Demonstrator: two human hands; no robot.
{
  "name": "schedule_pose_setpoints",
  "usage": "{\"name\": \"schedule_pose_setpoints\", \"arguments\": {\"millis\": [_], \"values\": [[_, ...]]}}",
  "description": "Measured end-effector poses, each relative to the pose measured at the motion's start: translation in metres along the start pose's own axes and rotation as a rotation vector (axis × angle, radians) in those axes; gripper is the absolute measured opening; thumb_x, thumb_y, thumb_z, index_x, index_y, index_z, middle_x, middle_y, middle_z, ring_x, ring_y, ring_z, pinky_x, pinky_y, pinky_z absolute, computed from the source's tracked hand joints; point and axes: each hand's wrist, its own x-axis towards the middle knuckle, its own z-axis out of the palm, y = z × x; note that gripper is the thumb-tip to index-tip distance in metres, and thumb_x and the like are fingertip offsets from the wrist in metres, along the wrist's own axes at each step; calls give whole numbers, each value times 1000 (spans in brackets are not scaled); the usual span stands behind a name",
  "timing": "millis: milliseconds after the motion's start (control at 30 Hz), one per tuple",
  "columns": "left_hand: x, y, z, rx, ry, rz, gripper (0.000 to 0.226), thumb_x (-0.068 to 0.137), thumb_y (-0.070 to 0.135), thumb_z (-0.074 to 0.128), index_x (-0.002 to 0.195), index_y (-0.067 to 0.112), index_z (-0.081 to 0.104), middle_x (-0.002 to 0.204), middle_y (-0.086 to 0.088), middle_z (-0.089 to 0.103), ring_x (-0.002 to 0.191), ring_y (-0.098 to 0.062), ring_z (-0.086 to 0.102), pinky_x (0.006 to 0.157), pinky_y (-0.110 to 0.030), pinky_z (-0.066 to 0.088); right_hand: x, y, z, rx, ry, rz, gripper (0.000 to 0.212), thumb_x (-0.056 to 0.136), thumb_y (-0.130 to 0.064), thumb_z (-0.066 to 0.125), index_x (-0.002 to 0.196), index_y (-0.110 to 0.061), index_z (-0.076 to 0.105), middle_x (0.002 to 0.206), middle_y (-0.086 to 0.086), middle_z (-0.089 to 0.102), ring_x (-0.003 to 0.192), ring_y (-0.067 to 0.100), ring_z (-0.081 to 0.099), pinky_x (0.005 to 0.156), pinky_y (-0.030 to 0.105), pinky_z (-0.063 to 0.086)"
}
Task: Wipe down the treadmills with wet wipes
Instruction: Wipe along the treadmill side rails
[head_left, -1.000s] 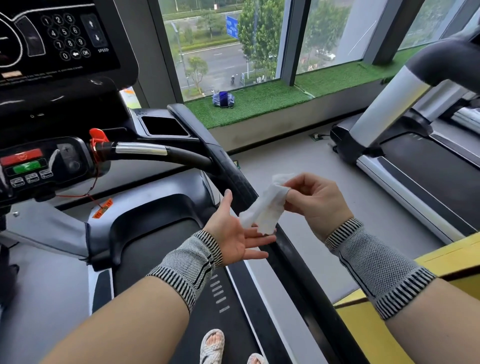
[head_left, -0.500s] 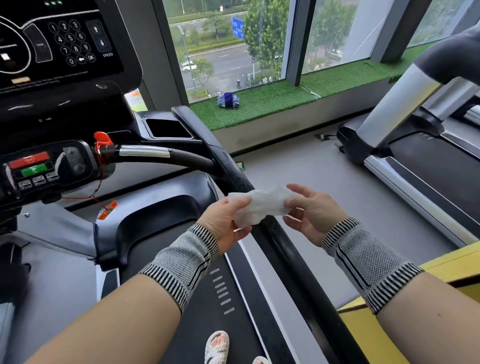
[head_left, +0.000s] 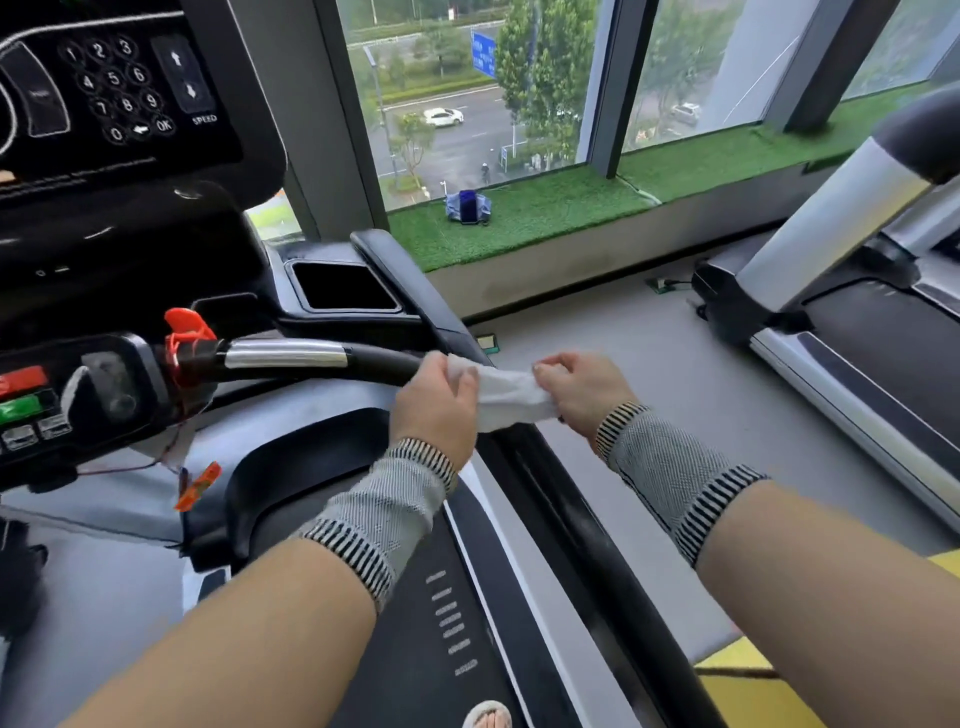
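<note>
Both the left hand (head_left: 435, 404) and right hand (head_left: 583, 391) grasp the white wet wipe (head_left: 506, 396) stretched between their curled fingers, above the treadmill's black side rail (head_left: 582, 525).

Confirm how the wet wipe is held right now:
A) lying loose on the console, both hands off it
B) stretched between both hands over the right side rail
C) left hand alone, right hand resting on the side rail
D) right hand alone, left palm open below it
B: the left hand and the right hand each grip an end of the white wet wipe, which spans across the black side rail.
</note>
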Motion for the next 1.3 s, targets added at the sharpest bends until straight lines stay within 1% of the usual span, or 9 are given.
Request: {"name": "schedule_pose_setpoints", "arguments": {"millis": [133, 233, 333, 400, 500, 667, 867, 1100, 1300], "values": [[60, -3, 3, 294, -11, 102, 17, 98, 34, 46, 99, 17, 45, 90, -8, 61, 85, -31, 57, 74, -34, 40, 60, -16, 16, -172, 22, -59, 26, 92, -20, 53, 110, -12, 70, 109, 4, 69, 102, 18, 60, 76, 17, 37], [92, -11, 13, 576, -72, 164, 19, 100, 31, 38, 108, 15, 44, 102, -12, 66, 94, -36, 63, 73, -37, 43, 98, -16, 34, -239, 4, -43, 27, 93, -20, 52, 110, -8, 69, 112, 8, 68, 108, 23, 60, 88, 24, 42], [104, -21, 22, 772, -161, 234, 7, 97, 19, 42, 97, 17, 35, 103, -10, 67, 93, -36, 63, 65, -37, 38, 123, -4, 55, -316, -29, -43, 31, 93, -20, 51, 113, -1, 65, 116, 15, 65, 111, 29, 58, 95, 31, 44], [105, -24, 28, 850, -221, 286, 12, 95, 12, 42, 95, 18, 32, 101, -8, 67, 93, -35, 64, 63, -36, 38, 134, 7, 64, -362, -58, -18, 30, 93, -22, 50, 102, -1, 68, 105, 16, 67, 101, 30, 60, 85, 30, 47], [105, -22, 33, 909, -265, 325, 12, 94, 10, 44, 104, 16, 39, 101, -8, 67, 93, -34, 64, 61, -35, 38, 139, 14, 71, -412, -83, 37, 33, 95, -30, 46, 80, -5, 62, 82, 14, 58, 81, 27, 54, 68, 25, 36], [102, -20, 36, 910, -277, 343, 18, 92, 5, 40, 107, 14, 40, 102, -10, 66, 94, -34, 63, 63, -35, 39, 144, 21, 80, -604, -77, -54, 48, 97, -45, 37, 94, -7, 65, 104, 17, 66, 100, 32, 60, 79, 30, 43], [90, -21, 40, 846, -247, 348, 16, 91, 3, 38, 100, 16, 34, 95, -10, 66, 87, -35, 62, 62, -35, 38, 137, 27, 77, -719, -63, -174, 47, 99, -46, 33, 101, -9, 63, 109, 15, 65, 105, 32, 58, 82, 33, 43], [65, -33, 52, 652, -171, 212, 17, 93, 9, 42, 94, 17, 26, 76, -5, 45, 75, -33, 50, 64, -37, 37, 115, 40, 64, -725, -75, -227, 39, 99, -44, 36, 88, -15, 59, 103, 15, 66, 100, 33, 59, 78, 32, 42], [35, -44, 65, 480, -139, 162, 12, 95, 19, 43, 95, 19, 31, 78, -8, 57, 82, -38, 61, 63, -36, 39, 89, 54, 52, -730, -82, -256, 38, 100, -42, 36, 73, -17, 45, 97, 13, 65, 93, 30, 58, 70, 28, 35]]}}
